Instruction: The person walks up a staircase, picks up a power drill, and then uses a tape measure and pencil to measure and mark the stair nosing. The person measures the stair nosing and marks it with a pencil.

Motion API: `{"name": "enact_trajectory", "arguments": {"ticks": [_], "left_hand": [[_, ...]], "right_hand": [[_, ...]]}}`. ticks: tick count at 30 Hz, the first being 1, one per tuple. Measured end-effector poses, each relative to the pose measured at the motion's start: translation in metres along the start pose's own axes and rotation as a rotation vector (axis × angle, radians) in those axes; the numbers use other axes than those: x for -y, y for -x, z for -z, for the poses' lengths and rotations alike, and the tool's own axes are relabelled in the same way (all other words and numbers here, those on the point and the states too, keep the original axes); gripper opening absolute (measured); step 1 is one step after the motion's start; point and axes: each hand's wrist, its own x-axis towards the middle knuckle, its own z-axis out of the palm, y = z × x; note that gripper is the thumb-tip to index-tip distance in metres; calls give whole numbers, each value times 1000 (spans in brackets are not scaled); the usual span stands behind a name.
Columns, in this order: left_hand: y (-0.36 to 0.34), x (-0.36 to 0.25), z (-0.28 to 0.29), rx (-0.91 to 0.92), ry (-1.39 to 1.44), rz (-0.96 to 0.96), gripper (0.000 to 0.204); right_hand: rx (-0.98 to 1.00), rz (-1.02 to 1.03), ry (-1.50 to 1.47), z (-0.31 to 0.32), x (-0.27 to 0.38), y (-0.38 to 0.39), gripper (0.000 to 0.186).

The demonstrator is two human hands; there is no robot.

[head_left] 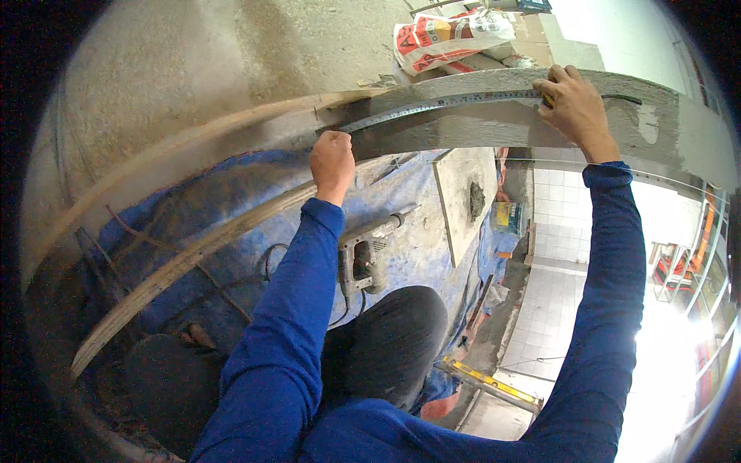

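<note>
A tape measure blade lies stretched along a grey cement-coated ledge, bowing slightly. At its left end, my left hand is closed, with the knuckles up, around or right beside the blade's tip; the fingertips are hidden. Farther right, my right hand grips the tape's case, of which only a bit of yellow and black shows under the fingers. Both arms reach forward in blue sleeves.
Below the ledge, a blue sheet holds a corded power tool, a long wooden strip and a dusty board. A yellow spirit level lies lower right. Behind the ledge rests a printed bag. White tiles cover the right side.
</note>
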Motion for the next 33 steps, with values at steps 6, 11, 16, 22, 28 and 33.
{"name": "enact_trajectory", "arguments": {"ticks": [6,11,16,22,28,33], "left_hand": [[27,-52,-2,-2,77,-152,23],[63,-124,-26,173,161,-607,20],[103,-167,-24,568,237,-532,27],[152,-224,-26,235,264,-1004,32],[198,-267,8,479,762,-1194,28],[203,-281,29,995,1189,-1096,25]], "right_hand": [[-2,-46,-25,-1,2,1,41],[11,-68,-82,1,4,0,37],[-42,4,-71,-6,-1,3,37],[-63,-15,-89,-27,-13,5,42],[-116,20,-89,-40,-21,1,46],[-187,55,-96,-37,-22,0,47]]}}
